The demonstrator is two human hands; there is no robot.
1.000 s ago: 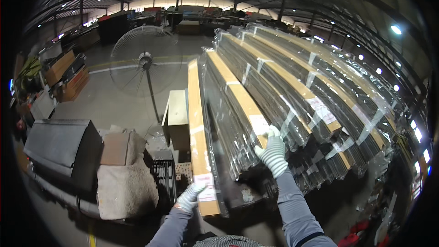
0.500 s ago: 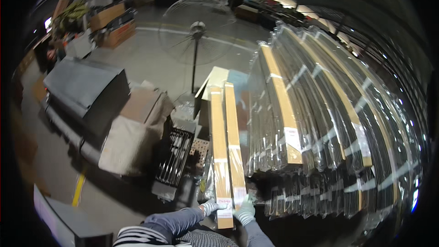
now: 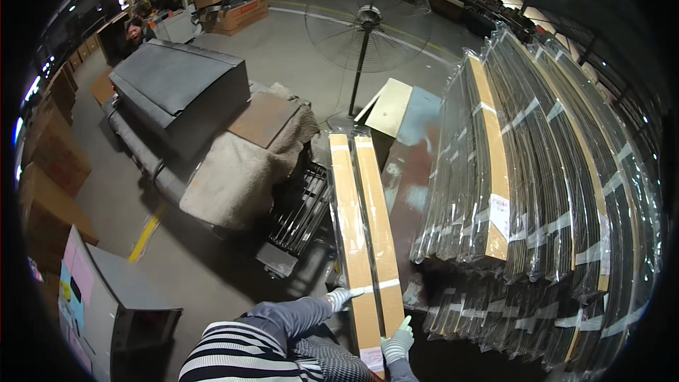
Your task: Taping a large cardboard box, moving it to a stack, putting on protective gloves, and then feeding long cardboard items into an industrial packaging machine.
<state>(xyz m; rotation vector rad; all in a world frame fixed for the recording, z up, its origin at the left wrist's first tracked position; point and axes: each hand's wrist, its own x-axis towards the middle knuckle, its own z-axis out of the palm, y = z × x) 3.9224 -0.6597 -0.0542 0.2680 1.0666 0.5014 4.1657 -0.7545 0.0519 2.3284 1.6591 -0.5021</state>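
In front of me lies a pair of long cardboard-faced bundles [image 3: 373, 230], wrapped in clear film and side by side with a dark gap between them. A white band crosses them, and a pale label sits at the near end. My left hand [image 3: 341, 298], in a striped glove, is closed on the left edge near the band. My right hand [image 3: 397, 343], gloved too, grips the right edge closer to me, its thumb pointing up along the side. The fingers under the bundles are hidden.
Film-wrapped long bundles [image 3: 544, 170] stand in tall stacks on the right. A pedestal fan [image 3: 368, 18] is ahead. To the left are a cloth-draped block [image 3: 226, 177], a black metal rack [image 3: 300, 209], a grey machine cover [image 3: 177, 81] and a white panel [image 3: 106, 290]. A person [image 3: 136, 30] is far left.
My view has swung left, so the surroundings sit further right. The two bundles have come nearer to me and closer together, and both hands remain on them.
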